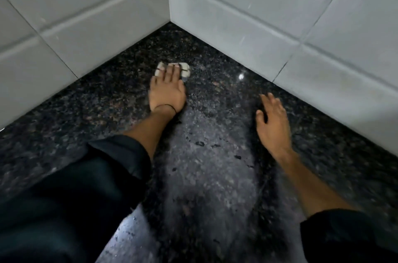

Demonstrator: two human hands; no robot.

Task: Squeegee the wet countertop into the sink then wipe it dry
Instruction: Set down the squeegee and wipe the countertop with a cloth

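Looks like a kitchen or bathroom in someone's home, can't tell which. A dark speckled granite countertop (215,176) runs right into a wall corner (169,19), with big pale glossy wall tiles (247,10) on both sides of that corner. Wet patches (133,228) shine on the stone out in front of it.

Dark speckled granite countertop (204,165), white tiled walls (247,4) meeting in the far corner. Left hand (167,92) lies flat with fingers straight, pressing a small white pad (185,69) onto the counter near the corner; cloth or sponge, can't tell. Black band (167,108) on the left wrist. Right hand (272,124) is to the right, fingers spread and relaxed, holding nothing, blurred. Dark sleeves (86,187) on both arms. Water droplets (200,143) and a wet sheen on the counter between the arms
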